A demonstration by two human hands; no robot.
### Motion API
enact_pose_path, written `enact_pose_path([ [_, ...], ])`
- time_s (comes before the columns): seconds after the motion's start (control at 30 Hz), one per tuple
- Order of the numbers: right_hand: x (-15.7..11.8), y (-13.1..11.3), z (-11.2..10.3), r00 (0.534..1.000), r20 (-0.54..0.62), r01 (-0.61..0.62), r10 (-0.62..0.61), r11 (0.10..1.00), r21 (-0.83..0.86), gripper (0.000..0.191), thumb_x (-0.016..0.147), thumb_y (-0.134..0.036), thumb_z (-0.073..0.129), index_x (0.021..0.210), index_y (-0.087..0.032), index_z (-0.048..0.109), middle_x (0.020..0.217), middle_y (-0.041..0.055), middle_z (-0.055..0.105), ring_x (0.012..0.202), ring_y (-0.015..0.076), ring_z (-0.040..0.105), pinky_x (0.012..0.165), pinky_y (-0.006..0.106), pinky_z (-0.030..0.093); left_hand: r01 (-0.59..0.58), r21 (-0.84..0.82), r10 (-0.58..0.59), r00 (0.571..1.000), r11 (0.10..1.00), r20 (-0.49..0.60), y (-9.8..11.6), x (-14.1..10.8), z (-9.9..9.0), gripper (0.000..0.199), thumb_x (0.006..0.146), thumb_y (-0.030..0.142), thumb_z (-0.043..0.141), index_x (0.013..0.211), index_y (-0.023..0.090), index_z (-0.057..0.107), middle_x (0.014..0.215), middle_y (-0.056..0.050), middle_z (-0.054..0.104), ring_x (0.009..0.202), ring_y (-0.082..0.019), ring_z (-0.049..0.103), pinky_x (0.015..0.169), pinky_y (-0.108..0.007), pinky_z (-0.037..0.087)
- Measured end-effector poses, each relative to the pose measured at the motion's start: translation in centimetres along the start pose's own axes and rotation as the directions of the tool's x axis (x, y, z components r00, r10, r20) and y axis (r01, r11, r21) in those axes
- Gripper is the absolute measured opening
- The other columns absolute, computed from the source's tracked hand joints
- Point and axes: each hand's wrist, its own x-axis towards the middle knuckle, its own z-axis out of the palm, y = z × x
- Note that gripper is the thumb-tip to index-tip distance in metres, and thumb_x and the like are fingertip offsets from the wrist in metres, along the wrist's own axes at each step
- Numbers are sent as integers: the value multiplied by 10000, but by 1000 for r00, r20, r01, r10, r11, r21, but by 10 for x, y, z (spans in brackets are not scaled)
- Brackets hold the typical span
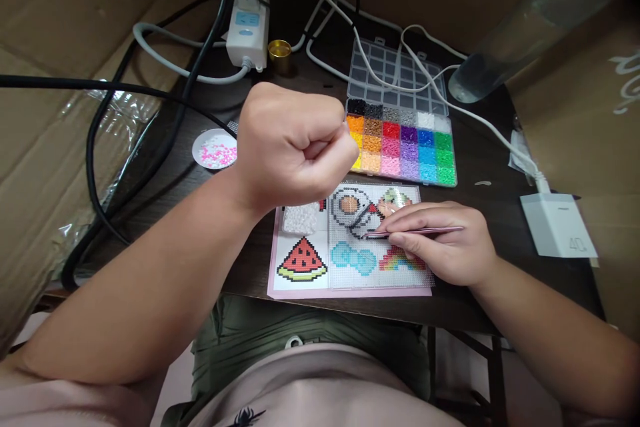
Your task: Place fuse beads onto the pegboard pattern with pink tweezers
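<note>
My left hand [295, 143] is raised in front of the bead box, closed in a fist, and no object shows in it. Pinched in my right hand [445, 240] is a pair of thin pinkish tweezers [430, 231], their tip low over the clear pegboard [373, 280]. Around that tip, black and white fuse beads form part of a figure. Other bead designs on the board include a light-blue bow [354, 258] and a rainbow [403, 260], partly behind my fingers. A small clear tray of white beads [300, 219] sits left of the board, above a printed watermelon slice [302, 260].
Behind the board lies an open compartment box [400, 140] of sorted coloured beads. A white dish [213, 148] holds pink and white beads. Cables cross the table between a power strip [247, 27] and a white charger [557, 223]. A gold cup [279, 57] stands at the back.
</note>
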Motion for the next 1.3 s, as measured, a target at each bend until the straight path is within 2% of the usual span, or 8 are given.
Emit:
enact_pose_path([
  [0.1,0,0,1,1000,-6,20,-20,1000,2,140,1002,-207,1019,949,-337,1025,968,44,995,846,264,991,888,350,857,23,-10,-23,999,1000,27,1,3,-1,545,887,-52,638,797,257,199,664,94,118,528,-61,72,497,-321,167],
  [0.27,0,0,0,1000,8,-23,23,1000,-8,96,1014,-279,1034,939,-337,1021,973,54,995,867,286,996,933,392,866,79,56,-83,993,995,88,6,3,-5,576,960,12,670,796,261,177,648,94,101,521,-77,76,504,-352,206],
  [0.6,-1,-1,-2,1000,-18,-25,26,999,32,50,1025,-316,1059,983,-322,1034,982,80,996,870,293,992,883,391,859,54,18,-55,997,998,48,1,2,-2,544,916,-3,650,794,254,186,639,97,102,520,-69,67,504,-330,196],
  [0.77,-3,-1,-4,994,-60,-86,86,996,12,205,1029,-457,1071,912,-299,1013,948,107,982,814,301,966,851,419,856,49,61,-52,997,997,49,1,0,-2,528,923,32,625,786,264,172,659,86,74,527,-74,44,472,-339,163],
  [0.93,-3,-1,-5,994,-60,-89,89,996,4,193,1040,-444,1053,918,-300,1019,961,103,985,748,270,930,829,405,847,121,221,-148,983,968,112,2,-6,-6,614,1116,248,677,761,258,176,662,86,40,560,-75,53,473,-315,129],
  [1.03,-3,-2,-4,994,-77,-72,72,997,-2,162,1038,-409,1052,919,-305,1020,955,97,982,781,273,936,815,394,838,109,203,-135,984,973,118,2,-5,-6,629,1127,243,698,771,252,179,671,88,59,559,-64,67,479,-302,121],
  [1.17,-4,-2,-4,996,-72,-53,53,999,13,118,1049,-326,1030,933,-307,1019,956,84,980,803,266,942,811,375,826,49,108,-54,997,993,50,3,-1,-2,572,1049,104,649,791,257,161,669,83,86,542,-58,69,476,-300,125],
  [1.3,-5,-1,-6,996,-44,-77,77,997,1,129,1061,-357,1025,942,-308,1022,975,92,981,819,269,943,805,377,820,110,186,-128,988,976,85,4,-2,-2,573,1078,183,641,778,263,160,663,76,57,554,-82,61,467,-322,125],
])
